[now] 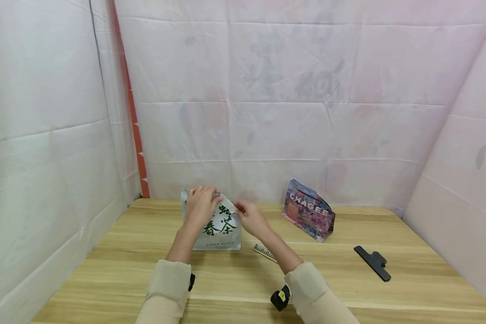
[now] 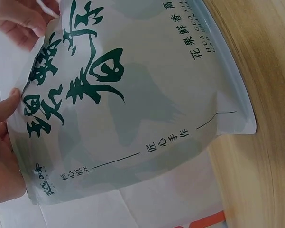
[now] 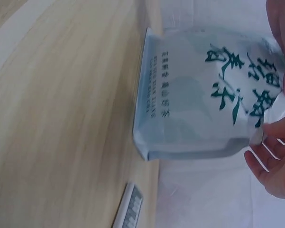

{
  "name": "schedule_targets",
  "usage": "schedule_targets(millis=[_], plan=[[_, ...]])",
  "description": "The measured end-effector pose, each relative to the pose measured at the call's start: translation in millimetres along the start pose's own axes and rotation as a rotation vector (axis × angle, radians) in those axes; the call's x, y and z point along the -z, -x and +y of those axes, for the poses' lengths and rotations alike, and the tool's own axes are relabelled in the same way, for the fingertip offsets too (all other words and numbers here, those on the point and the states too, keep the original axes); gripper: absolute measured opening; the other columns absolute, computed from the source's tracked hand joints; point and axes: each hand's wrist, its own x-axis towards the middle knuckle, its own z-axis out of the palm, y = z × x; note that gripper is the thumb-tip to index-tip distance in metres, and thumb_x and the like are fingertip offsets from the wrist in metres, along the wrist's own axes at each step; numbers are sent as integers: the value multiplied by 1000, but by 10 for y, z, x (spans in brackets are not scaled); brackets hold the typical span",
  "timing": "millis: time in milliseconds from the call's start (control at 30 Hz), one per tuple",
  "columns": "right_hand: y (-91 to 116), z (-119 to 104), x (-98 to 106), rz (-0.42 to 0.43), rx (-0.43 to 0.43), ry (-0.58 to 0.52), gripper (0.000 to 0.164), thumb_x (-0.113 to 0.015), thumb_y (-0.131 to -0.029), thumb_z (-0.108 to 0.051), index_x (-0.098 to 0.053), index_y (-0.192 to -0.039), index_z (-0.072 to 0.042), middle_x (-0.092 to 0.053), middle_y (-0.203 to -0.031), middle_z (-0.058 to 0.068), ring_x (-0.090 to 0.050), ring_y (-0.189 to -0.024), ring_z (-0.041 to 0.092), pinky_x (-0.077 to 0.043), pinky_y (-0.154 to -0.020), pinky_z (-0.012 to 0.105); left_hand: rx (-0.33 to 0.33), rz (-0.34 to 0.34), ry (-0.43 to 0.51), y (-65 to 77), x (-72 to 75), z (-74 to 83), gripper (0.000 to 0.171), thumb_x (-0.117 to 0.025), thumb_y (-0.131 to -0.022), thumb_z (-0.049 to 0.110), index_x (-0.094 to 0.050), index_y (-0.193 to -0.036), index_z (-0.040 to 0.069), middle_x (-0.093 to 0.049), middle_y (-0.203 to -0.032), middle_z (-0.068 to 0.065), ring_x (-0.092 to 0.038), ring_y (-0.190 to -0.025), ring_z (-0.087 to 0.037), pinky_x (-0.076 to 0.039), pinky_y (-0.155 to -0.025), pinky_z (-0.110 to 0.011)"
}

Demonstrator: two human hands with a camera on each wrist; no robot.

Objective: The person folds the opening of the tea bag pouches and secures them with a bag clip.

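Note:
A pale blue-green tea bag (image 1: pixel 222 238) with large dark green characters stands upright at the back of the table. My left hand (image 1: pixel 200 204) grips its top edge, thumb on the front face in the left wrist view. At the top right corner, my right hand (image 1: pixel 251 219) pinches a white flap (image 3: pixel 279 110) between thumb and fingers. The flap slants down across the front of the bag (image 3: pixel 189 95). In the left wrist view the bag's printed face (image 2: pixel 133 95) bulges slightly. Behind the bag, part of the left hand's fingers is hidden.
A colourful bag marked CHAGEE (image 1: pixel 308 211) stands at the back right. Nearer on the right lies a black bag clip (image 1: pixel 375 264). A small light slotted strip (image 1: pixel 264 252) lies beside the right forearm. White sheeting (image 1: pixel 287 90) hangs behind the wooden table (image 1: pixel 227 288).

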Motion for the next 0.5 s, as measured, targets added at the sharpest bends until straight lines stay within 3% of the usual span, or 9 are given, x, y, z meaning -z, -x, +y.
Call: schedule_targets(millis=[267,500], plan=[[-102,-146,-48,30,66,42,13,-57,-87,4,-61,-99,3,-64,-89,12,-61,-81,23,-49,-70,33,-6,10,4,8,7,-9,18,-61,-89,27,-63,-96,10,-64,-97,-1,-51,-87,-21,-32,-90,-39],[-101,-146,-69,69,50,31,10,-61,-85,5,-63,-94,0,-65,-84,10,-61,-75,20,-49,-66,32,-5,8,17,10,21,-4,18,-57,-91,27,-62,-93,11,-63,-96,-1,-51,-87,-21,-32,-89,-39]])
